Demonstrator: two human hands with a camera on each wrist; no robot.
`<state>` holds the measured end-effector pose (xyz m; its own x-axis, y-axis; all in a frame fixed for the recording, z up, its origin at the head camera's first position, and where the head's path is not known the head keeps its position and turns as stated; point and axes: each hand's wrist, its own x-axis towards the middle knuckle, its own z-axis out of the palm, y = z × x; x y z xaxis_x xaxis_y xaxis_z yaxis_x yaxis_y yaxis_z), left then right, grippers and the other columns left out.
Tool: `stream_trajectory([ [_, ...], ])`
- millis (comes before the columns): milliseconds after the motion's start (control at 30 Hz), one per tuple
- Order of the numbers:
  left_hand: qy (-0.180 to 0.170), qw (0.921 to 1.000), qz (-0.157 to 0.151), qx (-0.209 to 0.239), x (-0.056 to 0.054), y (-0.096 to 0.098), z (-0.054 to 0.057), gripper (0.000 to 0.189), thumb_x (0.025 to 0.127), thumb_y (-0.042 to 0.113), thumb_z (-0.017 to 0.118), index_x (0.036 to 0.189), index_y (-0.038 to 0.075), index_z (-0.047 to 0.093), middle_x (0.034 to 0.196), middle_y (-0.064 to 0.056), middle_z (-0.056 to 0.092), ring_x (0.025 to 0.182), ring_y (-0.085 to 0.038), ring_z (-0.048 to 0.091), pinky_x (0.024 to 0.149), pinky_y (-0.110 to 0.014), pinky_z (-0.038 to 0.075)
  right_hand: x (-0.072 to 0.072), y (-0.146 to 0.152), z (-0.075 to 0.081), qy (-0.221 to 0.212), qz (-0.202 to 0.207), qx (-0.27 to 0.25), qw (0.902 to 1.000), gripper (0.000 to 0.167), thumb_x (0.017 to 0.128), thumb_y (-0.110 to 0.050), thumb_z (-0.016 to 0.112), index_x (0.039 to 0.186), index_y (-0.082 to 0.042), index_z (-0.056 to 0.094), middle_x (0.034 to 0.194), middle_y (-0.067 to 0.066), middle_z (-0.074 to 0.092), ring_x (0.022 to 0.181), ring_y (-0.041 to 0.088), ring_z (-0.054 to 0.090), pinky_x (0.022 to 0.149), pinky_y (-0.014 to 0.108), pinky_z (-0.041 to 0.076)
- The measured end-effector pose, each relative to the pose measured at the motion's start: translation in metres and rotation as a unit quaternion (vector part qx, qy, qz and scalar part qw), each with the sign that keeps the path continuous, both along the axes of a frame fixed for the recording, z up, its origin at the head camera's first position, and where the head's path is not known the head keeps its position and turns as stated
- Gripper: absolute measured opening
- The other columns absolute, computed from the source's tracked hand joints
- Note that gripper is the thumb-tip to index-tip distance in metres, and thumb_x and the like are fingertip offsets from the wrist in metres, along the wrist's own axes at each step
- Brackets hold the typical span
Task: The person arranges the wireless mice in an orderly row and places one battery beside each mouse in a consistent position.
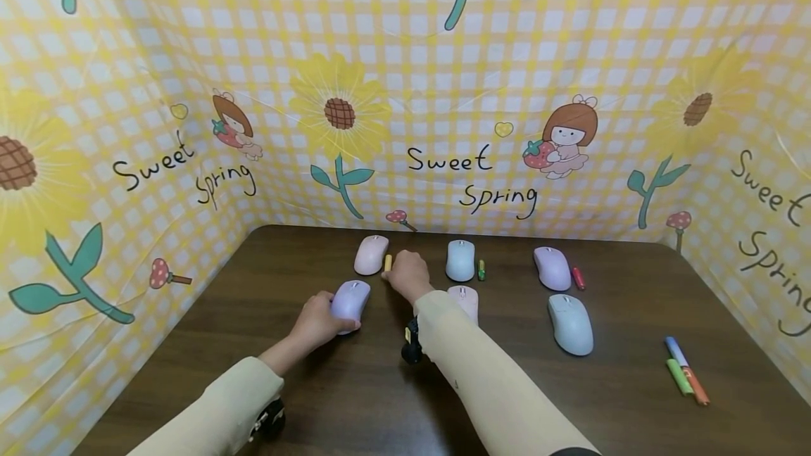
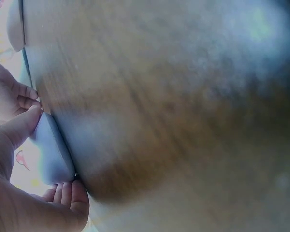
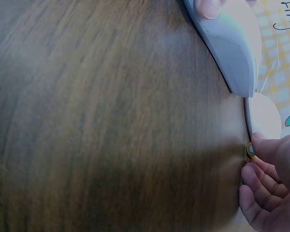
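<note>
My left hand (image 1: 319, 321) grips a lavender computer mouse (image 1: 352, 299) on the dark wooden table, thumb on one side and fingers on the other; the left wrist view shows this mouse (image 2: 54, 150) from the side. Ahead of it, my right hand (image 1: 408, 274) pinches a short yellow pen-like stick (image 1: 388, 262), right beside a pale pink mouse (image 1: 371, 255). Seen from the right wrist, thumb and fingertips close round the yellow stick (image 3: 251, 150), and most of it is hidden. The right sleeve partly covers another pale pink mouse (image 1: 465, 299).
A light blue mouse (image 1: 460, 260) has a green-and-yellow stick (image 1: 481, 270) beside it. Further right, a purple mouse (image 1: 552, 268) lies by a red stick (image 1: 579, 278), with a pale blue mouse (image 1: 571, 324) nearer. Blue-orange (image 1: 687, 370) and green (image 1: 680, 377) sticks lie far right. Checked cloth (image 1: 405, 104) walls the table.
</note>
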<state>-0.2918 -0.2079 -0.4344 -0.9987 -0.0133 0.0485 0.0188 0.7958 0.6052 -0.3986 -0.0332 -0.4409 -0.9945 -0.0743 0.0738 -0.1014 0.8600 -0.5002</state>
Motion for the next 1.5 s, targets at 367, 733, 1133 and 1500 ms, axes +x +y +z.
stream_trajectory([
  [367,0.001,1.0,-0.003,-0.001,0.001,0.0,-0.001,0.067,0.066,0.023,0.09,0.109,-0.016,0.056,0.099,-0.025,0.061,0.091,-0.036,0.057,0.079,-0.049,0.047,0.002,0.01,0.009,-0.006,0.027,-0.018,0.9995,0.036,0.083,-0.031,0.078,0.06,-0.01,0.061,0.058,0.001,0.055,0.058,0.018,0.053,0.055,0.03,0.044],
  [733,0.005,1.0,-0.004,0.001,0.003,-0.005,0.0,0.066,0.065,0.021,0.09,0.107,-0.016,0.056,0.098,-0.025,0.061,0.089,-0.035,0.058,0.078,-0.049,0.047,0.01,0.024,0.047,0.02,0.054,-0.049,0.9971,0.045,0.09,-0.034,0.071,0.053,-0.009,0.064,0.044,-0.005,0.046,0.043,0.012,0.042,0.045,0.025,0.036],
  [1133,0.01,0.9999,-0.012,-0.002,0.001,-0.004,-0.002,0.067,0.065,0.022,0.09,0.108,-0.017,0.056,0.099,-0.026,0.061,0.09,-0.036,0.057,0.078,-0.049,0.047,0.02,0.061,0.084,0.009,0.034,-0.054,0.9979,0.059,0.091,-0.037,0.068,0.047,-0.015,0.036,0.043,-0.005,0.025,0.038,0.01,0.02,0.04,0.025,0.019],
  [1500,0.008,0.9998,-0.017,-0.001,0.0,-0.001,-0.001,0.067,0.066,0.022,0.09,0.108,-0.017,0.056,0.1,-0.026,0.06,0.091,-0.037,0.057,0.079,-0.05,0.047,0.037,0.108,0.113,0.014,0.008,-0.074,0.9971,0.046,0.092,-0.035,0.068,0.056,-0.013,0.049,0.049,-0.003,0.038,0.045,0.012,0.035,0.044,0.026,0.031],
])
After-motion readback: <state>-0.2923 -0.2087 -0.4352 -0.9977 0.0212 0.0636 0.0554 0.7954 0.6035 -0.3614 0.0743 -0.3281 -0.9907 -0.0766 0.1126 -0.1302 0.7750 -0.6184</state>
